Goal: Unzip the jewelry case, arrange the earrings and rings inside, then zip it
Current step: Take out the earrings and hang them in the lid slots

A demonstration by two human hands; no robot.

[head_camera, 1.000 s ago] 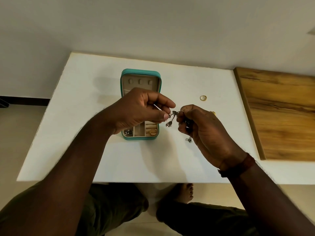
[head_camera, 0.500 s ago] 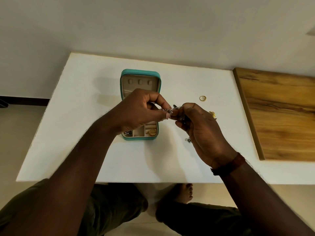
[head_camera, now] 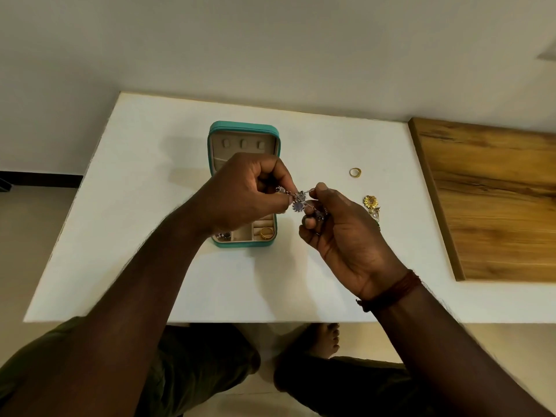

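The left hand [head_camera: 246, 194] covers the middle of the open jewelry case [head_camera: 243, 127], hiding most of its inside. The silver earring [head_camera: 299, 202] pinched between it and the right hand [head_camera: 340, 236] is too small to make out, and part sits inside curled fingers [head_camera: 307, 221]. The dark pieces [head_camera: 224, 235] in the case's near left corner are unclear. The wooden board [head_camera: 493, 200] runs off the right edge, both forearms [head_camera: 126, 320] off the bottom

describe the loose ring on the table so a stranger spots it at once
On the white table, look between the open teal case and the wooden board. The plain gold band lies alone there, farther back than the flowery gold earrings.
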